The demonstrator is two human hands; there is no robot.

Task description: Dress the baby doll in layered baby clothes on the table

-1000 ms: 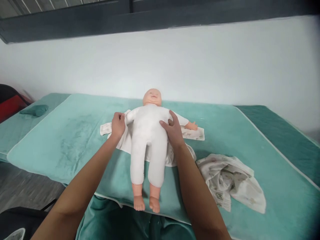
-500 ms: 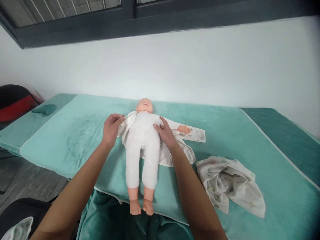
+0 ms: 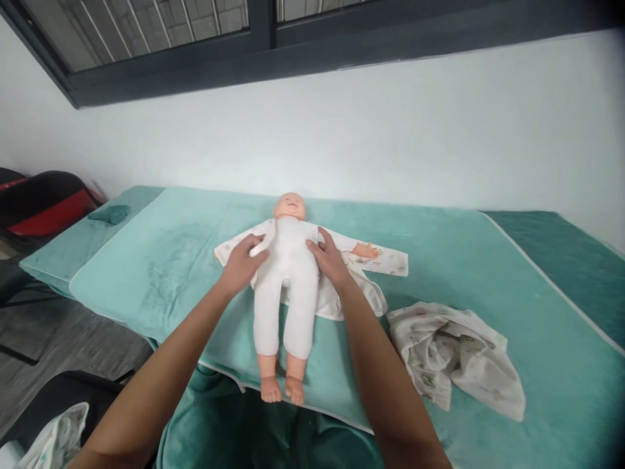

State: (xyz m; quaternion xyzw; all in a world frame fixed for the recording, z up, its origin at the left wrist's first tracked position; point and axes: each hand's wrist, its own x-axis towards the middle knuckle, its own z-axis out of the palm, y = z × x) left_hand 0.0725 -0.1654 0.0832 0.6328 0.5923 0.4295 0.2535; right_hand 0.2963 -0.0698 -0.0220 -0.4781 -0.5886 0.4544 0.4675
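Note:
A baby doll (image 3: 288, 286) in a white body lies face up on a teal mat (image 3: 161, 260), with an open patterned garment (image 3: 359, 293) spread under it. My left hand (image 3: 240, 266) is curled round the doll's near arm, over the garment's left sleeve (image 3: 223, 251). On the other side of the doll's chest rests my right hand (image 3: 330, 260), thumb and fingers spread flat by the armpit. The doll's other arm (image 3: 365, 249) lies stretched out on the right sleeve.
A crumpled patterned cloth (image 3: 454, 355) lies on the mat to the right. The mat's front edge (image 3: 224, 374) runs just under the doll's feet. A small teal pad (image 3: 110, 213) and a red-and-black chair (image 3: 41, 208) are at far left. A white wall stands behind.
My left hand has let go of the garment's edge and moved onto the doll's arm. The left sleeve now lies spread out flat. My right hand stays on the doll's chest.

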